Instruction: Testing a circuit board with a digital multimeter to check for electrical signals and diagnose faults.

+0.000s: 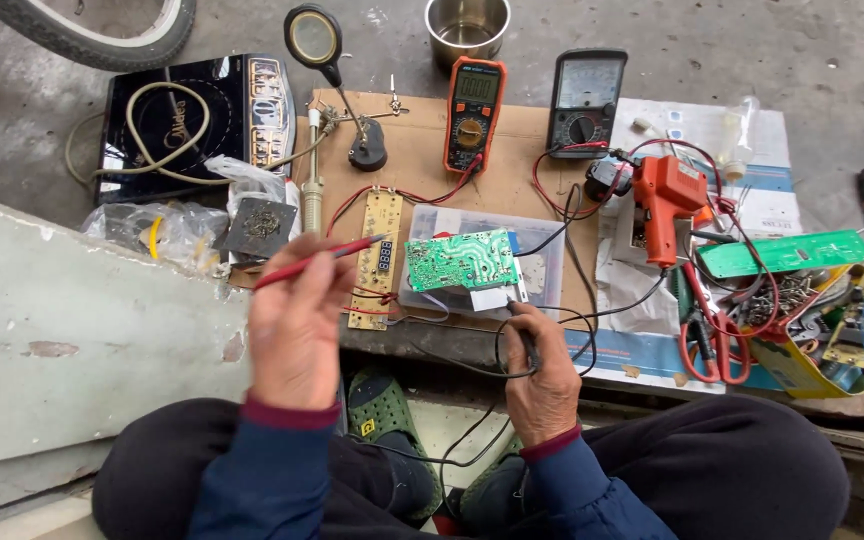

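Pinching a thin red probe [317, 258] between thumb and fingertips, the left hand [297, 320] has its fingers curled close together, the probe's metal tip pointing toward the green circuit board [461, 260] just beyond them. The right hand [544, 378] is wrapped shut around a black probe [528, 345], its fingers folded tight, with a glossy black lead [497, 375] looping out beside the knuckles. The board is a flat green rectangle speckled with pale solder dots, lying on a clear plastic box [542, 262] just ahead of both sets of fingertips. Between the left fingers and the board lies a narrow tan strip board [377, 255] with a small dark display. Farther out, on a sheet of brown cardboard [417, 150], stands an orange-cased digital multimeter [473, 112], and a dark analogue meter [585, 102] beside it. Off past the right fingers rests a chunky orange soldering gun [664, 205] amid tangled red wires.
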